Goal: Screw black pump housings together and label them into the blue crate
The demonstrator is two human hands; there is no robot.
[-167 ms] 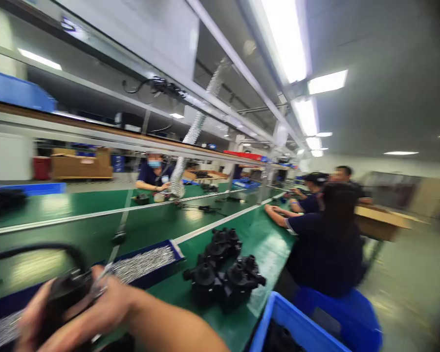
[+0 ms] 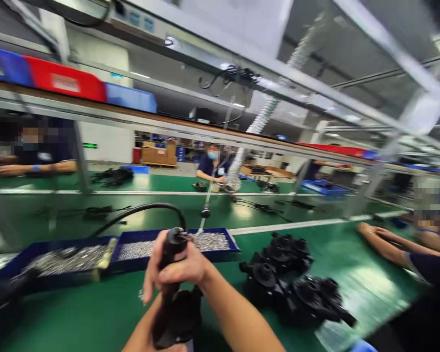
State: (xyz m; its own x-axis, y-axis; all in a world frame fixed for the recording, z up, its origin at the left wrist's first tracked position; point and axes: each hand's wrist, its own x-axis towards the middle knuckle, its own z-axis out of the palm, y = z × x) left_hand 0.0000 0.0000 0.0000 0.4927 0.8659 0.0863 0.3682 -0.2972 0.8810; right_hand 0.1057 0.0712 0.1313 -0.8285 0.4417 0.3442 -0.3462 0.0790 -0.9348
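Note:
My right hand (image 2: 190,266) is wrapped round the upright black electric screwdriver (image 2: 176,242), its thumb across the front. A black cable arcs away from the tool's top, and a hanging cord runs up beside it. Small shiny metal bits (image 2: 141,296) show by the fingers. Below the driver is a black plastic housing (image 2: 186,313) at the bottom of the view. My left hand (image 2: 173,347) is mostly hidden there, with a little of its closed fingers showing against the housing. The driver's tip is out of sight.
Blue trays of metal screws (image 2: 212,242) stand behind my hands. Several black housings (image 2: 308,298) cluster on the green bench (image 2: 95,313) at right. A co-worker's arms (image 2: 385,242) rest farther right. A shelf (image 2: 190,124) crosses above; other people sit opposite.
The view has swung to the left, so my hands now appear near the middle. My right hand keeps hold of the screwdriver; the blue bin at lower right has nearly left the view.

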